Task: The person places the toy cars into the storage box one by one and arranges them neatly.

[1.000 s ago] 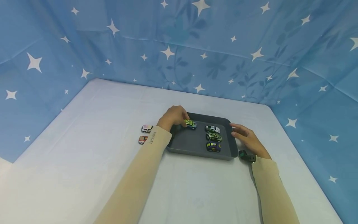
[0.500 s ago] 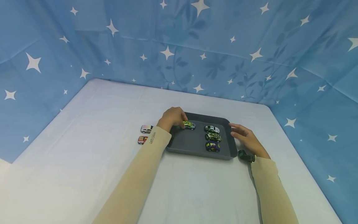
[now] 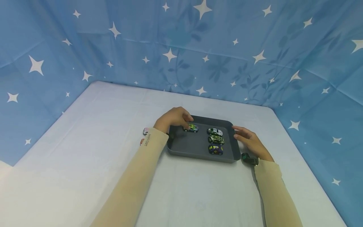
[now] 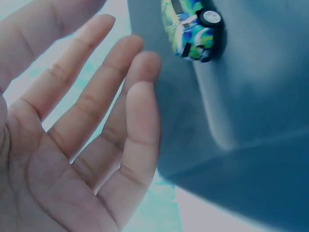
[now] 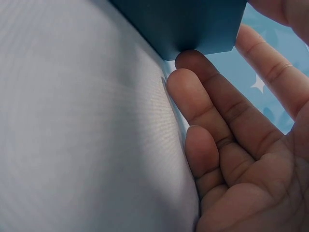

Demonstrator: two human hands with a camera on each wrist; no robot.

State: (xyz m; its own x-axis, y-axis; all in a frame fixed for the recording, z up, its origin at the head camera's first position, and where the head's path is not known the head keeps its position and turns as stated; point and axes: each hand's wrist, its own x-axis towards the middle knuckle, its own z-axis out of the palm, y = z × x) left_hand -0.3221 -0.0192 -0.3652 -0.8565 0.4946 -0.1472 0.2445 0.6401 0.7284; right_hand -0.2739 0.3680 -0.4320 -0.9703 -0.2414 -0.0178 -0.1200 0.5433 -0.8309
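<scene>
A grey tray [image 3: 198, 156] lies on the table with several toy cars in it. In its far left part stands a yellow-green toy car [image 3: 193, 128], its blue and green patterned end also showing in the left wrist view. My left hand [image 3: 175, 116] hovers over the tray's left rim beside this car, fingers loosely spread and the palm holding nothing. In the right wrist view, relaxed fingers of my right hand [image 5: 241, 145] touch the tray's outer wall [image 5: 193, 29] low down. The head view has that hand [image 3: 251, 141] at the tray's right side.
Along the tray's right half stand a white toy car [image 3: 214, 131], a camouflage toy car [image 3: 216, 139] and a purple toy car [image 3: 216, 149]. A pale toy car [image 3: 146, 131] and a red toy car [image 3: 142, 141] lie left of the tray, partly behind my left sleeve.
My left hand has let go of the yellow-green toy car and drawn slightly left, its sleeve covering more of the two outside cars. The right hand stays at the tray.
</scene>
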